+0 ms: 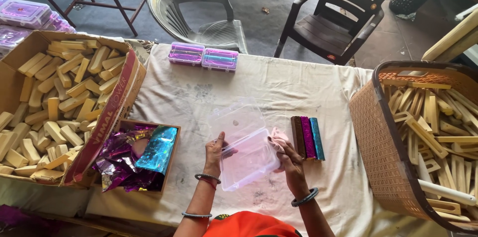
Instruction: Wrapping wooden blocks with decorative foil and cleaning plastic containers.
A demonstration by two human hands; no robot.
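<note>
I see my left hand (215,153) gripping the left edge of a clear plastic box (247,159), its hinged lid (235,120) flung open away from me; fingers wrapped on the rim, thumb on top. My right hand (290,161) is at the box's right edge, fingers closed on a pink cloth (277,136) bunched against the plastic. The box sits near the middle of the worktop (289,87), which has a stained white cloth over it, close to my body. Just right of the box, three foil-wrapped bars (307,138) lie side by side touching: brownish, magenta, teal. Left of the box, a small cardboard tray (172,155) holds crumpled purple and blue foil sheets (144,155). Further left, a big cardboard carton (107,122) is full of pale wooden blocks (59,102). On the far right, a brown woven plastic basket (378,142) is full of pale wooden slotted pieces (438,127). At the far edge of the worktop, two closed clear boxes (202,57) with purple contents sit touching. Beyond the worktop: a grey plastic chair (199,12) and a dark brown chair (343,12). More filled boxes (25,15) are stacked top left
</note>
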